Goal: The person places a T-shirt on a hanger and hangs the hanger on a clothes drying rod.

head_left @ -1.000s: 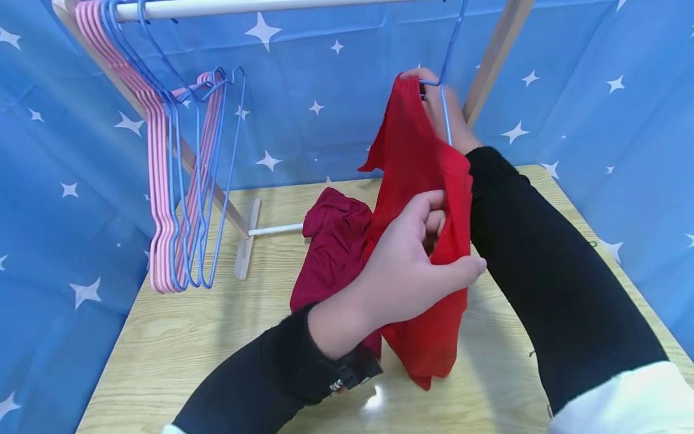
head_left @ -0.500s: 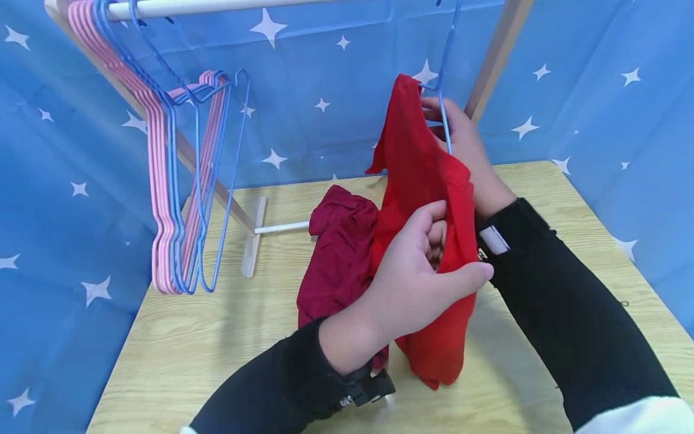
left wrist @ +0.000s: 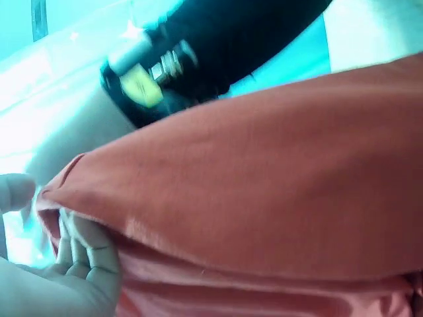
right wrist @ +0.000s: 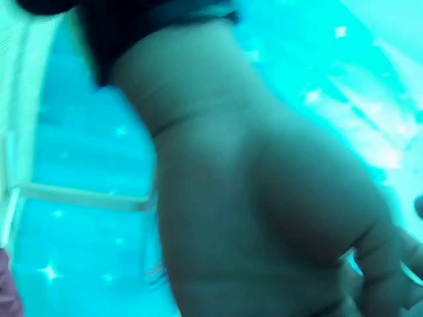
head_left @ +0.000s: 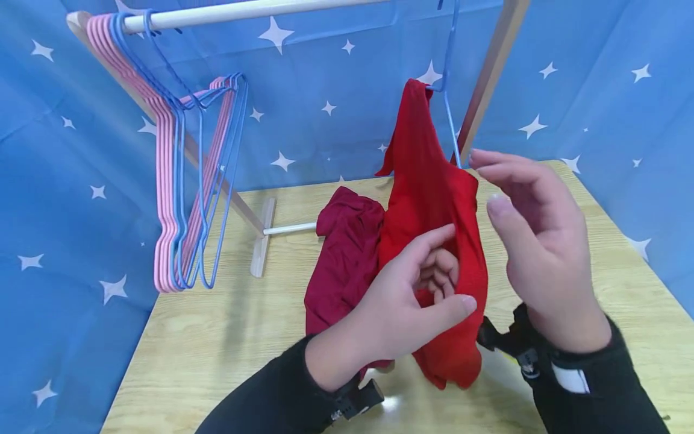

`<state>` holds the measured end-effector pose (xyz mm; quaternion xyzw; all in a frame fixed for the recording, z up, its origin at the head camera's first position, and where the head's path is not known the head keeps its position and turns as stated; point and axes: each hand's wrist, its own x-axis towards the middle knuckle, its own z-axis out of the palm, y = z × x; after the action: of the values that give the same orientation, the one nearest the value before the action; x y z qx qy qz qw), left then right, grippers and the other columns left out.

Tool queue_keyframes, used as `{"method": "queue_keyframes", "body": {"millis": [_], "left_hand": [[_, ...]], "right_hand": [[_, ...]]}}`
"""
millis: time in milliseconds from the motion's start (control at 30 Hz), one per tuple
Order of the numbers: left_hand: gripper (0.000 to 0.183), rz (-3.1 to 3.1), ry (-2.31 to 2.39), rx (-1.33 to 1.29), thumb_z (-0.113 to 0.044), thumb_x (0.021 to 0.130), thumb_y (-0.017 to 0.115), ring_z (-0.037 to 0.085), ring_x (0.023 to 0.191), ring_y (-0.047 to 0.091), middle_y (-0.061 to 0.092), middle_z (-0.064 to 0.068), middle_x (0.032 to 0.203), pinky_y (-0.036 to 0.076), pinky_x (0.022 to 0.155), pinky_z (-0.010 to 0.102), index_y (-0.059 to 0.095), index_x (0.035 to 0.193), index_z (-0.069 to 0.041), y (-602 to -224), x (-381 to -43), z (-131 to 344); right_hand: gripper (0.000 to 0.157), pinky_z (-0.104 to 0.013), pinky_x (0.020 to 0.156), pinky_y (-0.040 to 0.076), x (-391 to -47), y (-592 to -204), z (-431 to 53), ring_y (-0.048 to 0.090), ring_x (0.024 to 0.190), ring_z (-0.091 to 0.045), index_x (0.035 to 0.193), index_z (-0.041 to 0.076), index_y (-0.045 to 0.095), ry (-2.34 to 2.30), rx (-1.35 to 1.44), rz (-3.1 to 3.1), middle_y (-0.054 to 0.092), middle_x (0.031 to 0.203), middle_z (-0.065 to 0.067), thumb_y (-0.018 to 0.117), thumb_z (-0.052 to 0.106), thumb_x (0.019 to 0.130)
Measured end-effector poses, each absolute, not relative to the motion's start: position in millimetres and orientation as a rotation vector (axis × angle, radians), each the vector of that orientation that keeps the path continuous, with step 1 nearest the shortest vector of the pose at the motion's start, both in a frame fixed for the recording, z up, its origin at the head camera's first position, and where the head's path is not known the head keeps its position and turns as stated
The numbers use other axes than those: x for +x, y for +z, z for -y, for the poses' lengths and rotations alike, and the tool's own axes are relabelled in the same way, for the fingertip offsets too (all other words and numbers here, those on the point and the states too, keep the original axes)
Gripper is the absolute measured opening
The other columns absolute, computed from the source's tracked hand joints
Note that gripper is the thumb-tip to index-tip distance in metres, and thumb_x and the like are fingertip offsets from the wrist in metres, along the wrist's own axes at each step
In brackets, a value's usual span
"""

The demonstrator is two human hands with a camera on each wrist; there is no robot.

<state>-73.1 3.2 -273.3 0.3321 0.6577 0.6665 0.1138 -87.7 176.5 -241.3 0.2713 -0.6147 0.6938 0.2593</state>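
Observation:
A bright red garment (head_left: pixel 420 193) hangs at the right from a blue clothes hanger (head_left: pixel 451 123), whose bare arm shows above the garment's right side. My left hand (head_left: pixel 403 295) is at the garment's front, thumb apart and fingers loosely bent. In the left wrist view those fingers (left wrist: pixel 82 244) lie just inside the fold of the cloth (left wrist: pixel 231 178). To the right of the garment my right hand (head_left: pixel 547 247) is raised, fingers loosely spread and holding nothing. The right wrist view shows mostly its palm (right wrist: pixel 238 198), blurred.
Several pink hangers (head_left: pixel 165 199) and blue hangers (head_left: pixel 179 241) hang at the left end of the white rod (head_left: pixel 260 9). A dark red cloth (head_left: pixel 341 265) is left of the garment, over the wooden table (head_left: pixel 195 349). A wooden post (head_left: pixel 493 72) rises behind on the right.
My right hand has come away from the hanger and the garment's shoulder, moving right and toward me. My left hand stays at the garment's front, slightly lower. The garment keeps hanging.

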Motion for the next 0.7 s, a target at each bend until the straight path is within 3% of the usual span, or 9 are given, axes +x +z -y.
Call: {"method": "queue_keyframes", "body": {"millis": [133, 267, 400, 600, 700], "left_hand": [[0.057, -2.018, 1.836, 1.084, -0.011, 0.087, 0.065, 0.007, 0.092, 0.058, 0.056, 0.005, 0.105, 0.054, 0.082, 0.026, 0.041, 0.139, -0.007, -280.5, -71.3, 5.4], [0.052, -2.102, 1.732, 1.254, -0.005, 0.090, 0.063, 0.004, 0.100, 0.059, 0.061, 0.008, 0.115, 0.051, 0.089, 0.023, 0.044, 0.139, -0.004, -289.7, -75.1, 8.3], [0.054, -2.242, 1.531, 1.404, -0.007, 0.095, 0.058, -0.002, 0.106, 0.058, 0.063, 0.006, 0.124, 0.046, 0.093, 0.016, 0.041, 0.145, -0.002, -297.3, -78.0, 12.6], [0.030, -2.291, 1.496, 1.419, -0.008, 0.087, 0.061, -0.004, 0.090, 0.057, 0.066, 0.000, 0.098, 0.050, 0.084, 0.017, 0.060, 0.117, -0.006, -303.1, -72.9, 37.5], [0.034, -2.309, 1.544, 1.422, -0.006, 0.085, 0.058, 0.002, 0.097, 0.057, 0.065, 0.002, 0.109, 0.050, 0.088, 0.020, 0.059, 0.119, -0.007, -300.1, -68.7, 51.1]], "right_hand": [[0.035, -0.045, 0.103, 0.042, -67.7, -267.6, -166.7, 0.051, 0.118, -0.046, 0.110, -0.019, 0.055, 1.832, 1.104, 1.387, 0.053, 0.122, -0.037, 0.066, -0.002, 0.082], [0.039, -0.041, 0.100, 0.046, -47.3, -287.2, -152.2, 0.053, 0.116, -0.044, 0.109, -0.017, 0.056, 1.746, 1.310, 1.431, 0.053, 0.123, -0.037, 0.071, 0.003, 0.080], [0.038, -0.032, 0.101, 0.046, -42.7, -281.7, -134.6, 0.056, 0.116, -0.036, 0.108, -0.012, 0.059, 1.502, 1.307, 1.644, 0.057, 0.124, -0.029, 0.073, 0.010, 0.080], [0.034, -0.027, 0.104, 0.042, -52.7, -279.2, -117.0, 0.055, 0.117, -0.029, 0.104, -0.005, 0.063, 1.269, 1.182, 1.807, 0.060, 0.120, -0.022, 0.067, 0.025, 0.089], [0.037, -0.026, 0.104, 0.042, -56.3, -279.6, -113.7, 0.055, 0.117, -0.029, 0.104, -0.005, 0.063, 1.228, 1.150, 1.845, 0.060, 0.120, -0.022, 0.061, 0.031, 0.094]]}}
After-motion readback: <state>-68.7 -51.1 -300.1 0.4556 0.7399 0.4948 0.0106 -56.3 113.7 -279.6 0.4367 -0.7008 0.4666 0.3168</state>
